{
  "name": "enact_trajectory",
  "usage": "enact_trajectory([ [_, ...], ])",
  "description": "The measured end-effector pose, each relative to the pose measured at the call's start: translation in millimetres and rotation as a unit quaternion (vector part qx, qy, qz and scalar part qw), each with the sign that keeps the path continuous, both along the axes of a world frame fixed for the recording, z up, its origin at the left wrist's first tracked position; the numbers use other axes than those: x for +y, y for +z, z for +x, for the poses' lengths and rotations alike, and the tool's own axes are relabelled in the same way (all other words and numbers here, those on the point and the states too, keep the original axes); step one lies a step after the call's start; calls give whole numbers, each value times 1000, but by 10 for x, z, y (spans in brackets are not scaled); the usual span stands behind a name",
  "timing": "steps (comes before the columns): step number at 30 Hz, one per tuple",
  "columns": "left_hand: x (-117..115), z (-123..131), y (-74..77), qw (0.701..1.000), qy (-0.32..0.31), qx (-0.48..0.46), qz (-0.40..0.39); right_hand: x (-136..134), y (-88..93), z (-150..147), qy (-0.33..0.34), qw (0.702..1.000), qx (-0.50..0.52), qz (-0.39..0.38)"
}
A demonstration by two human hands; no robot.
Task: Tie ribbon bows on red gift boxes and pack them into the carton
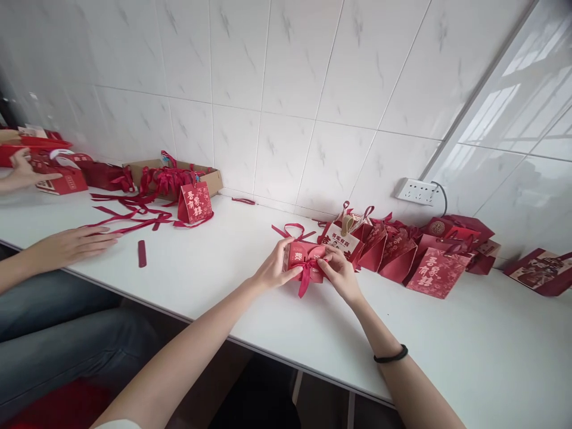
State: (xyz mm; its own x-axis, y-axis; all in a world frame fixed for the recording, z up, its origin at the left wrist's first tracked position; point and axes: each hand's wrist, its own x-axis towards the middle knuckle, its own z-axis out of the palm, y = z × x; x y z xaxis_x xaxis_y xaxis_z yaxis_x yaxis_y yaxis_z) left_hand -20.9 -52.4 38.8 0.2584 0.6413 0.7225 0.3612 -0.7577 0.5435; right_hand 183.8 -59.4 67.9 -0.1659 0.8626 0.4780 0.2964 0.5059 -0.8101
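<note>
A small red gift box (295, 255) with light lettering lies between my two hands at the middle of the table. Around it runs a dark red ribbon (305, 280) tied in a bow, its tail hanging down the front. My left hand (273, 265) grips the box's left side, thumb near the bow. With the fingers pinched, my right hand (340, 273) has hold of the ribbon at the right side of the bow. Just behind the box lies a loose ribbon loop (294, 229). The underside of the box is hidden.
Finished-looking red gift bags (393, 247) stand along the wall at right, below a power strip (419, 192). At left are a cardboard box (212, 182) with ribbons, one red gift box (195, 204), and a co-worker's hand (78, 245) by loose ribbons. Another person's hand (22, 174) is farther left.
</note>
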Motion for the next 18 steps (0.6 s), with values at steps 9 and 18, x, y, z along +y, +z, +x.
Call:
enact_trajectory([
  [9, -52, 0, 108, 999, 26, 1, -32, -10, 33, 4, -14, 1000, 10, 7],
  [18, 212, 129, 178, 992, 83, -48, -77, 73, -28, 43, -32, 999, -4, 21],
])
